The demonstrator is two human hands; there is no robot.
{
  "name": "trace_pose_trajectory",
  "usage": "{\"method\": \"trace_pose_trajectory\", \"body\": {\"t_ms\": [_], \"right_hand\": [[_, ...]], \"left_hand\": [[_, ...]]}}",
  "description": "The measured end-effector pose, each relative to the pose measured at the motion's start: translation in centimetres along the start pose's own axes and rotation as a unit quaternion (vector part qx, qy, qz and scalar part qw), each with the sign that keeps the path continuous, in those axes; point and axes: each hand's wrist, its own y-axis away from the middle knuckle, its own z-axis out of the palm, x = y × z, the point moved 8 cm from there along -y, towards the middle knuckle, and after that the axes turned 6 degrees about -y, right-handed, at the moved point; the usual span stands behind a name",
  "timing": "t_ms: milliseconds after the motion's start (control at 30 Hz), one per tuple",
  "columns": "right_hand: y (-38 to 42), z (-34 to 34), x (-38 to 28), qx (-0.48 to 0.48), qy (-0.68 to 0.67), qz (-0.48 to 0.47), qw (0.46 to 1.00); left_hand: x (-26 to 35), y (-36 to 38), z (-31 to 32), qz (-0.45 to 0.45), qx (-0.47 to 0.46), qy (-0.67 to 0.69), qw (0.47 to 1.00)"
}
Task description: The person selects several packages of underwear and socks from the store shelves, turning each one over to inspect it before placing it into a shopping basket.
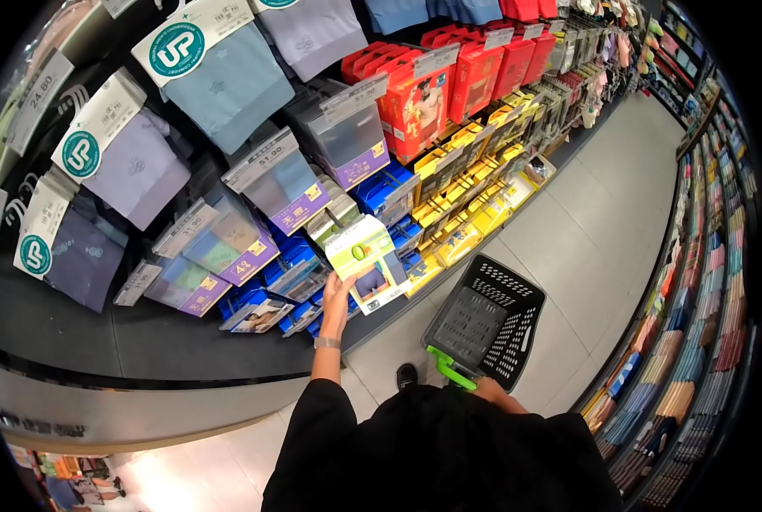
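One white-and-green package [366, 264] lies just beyond my left hand [338, 294], which pinches its left edge in front of the blue boxes [294, 271]; from here I cannot make out whether a hook bears it. Farther out, my right hand [488, 391] meets the black basket's green handle [451, 368], its fingers too hidden for me to tell their grip.

From my distant seat I saw a lilac garment [135, 175] and a grey-blue garment [227, 90] hanging under round teal UP labels [177, 49], purple-banded packs [294, 189], blue packs [289, 269], red boxes [415, 111] above yellow packs [459, 243], and colourful stocked shelves [692, 299] across the pale tiled floor [602, 192]
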Motion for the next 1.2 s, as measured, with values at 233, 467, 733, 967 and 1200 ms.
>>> {"method": "trace_pose_trajectory", "body": {"t_ms": [233,467,733,967,1200], "right_hand": [[0.9,-0.6,-0.7,-0.012,-0.048,-0.021,0.999],[3.9,-10.3,-8.2,0.091,-0.519,-0.103,0.844],[7.8,-16.0,-20.0,0.199,-0.497,-0.240,0.810],[9.8,-17.0,-21.4,0.239,-0.500,-0.268,0.788],[9.3,-16.5,-21.2,0.236,-0.499,-0.249,0.796]], "left_hand": [[-4.0,3.9,2.6,-0.105,-0.063,-0.036,0.992],[-3.5,8.8,9.5,-0.188,-0.077,0.031,0.979],[6.7,12.5,17.9,0.013,-0.041,-0.051,0.998],[8.8,13.2,18.1,0.035,-0.023,-0.028,0.999],[8.9,13.3,17.8,0.040,-0.026,-0.034,0.998]]}}
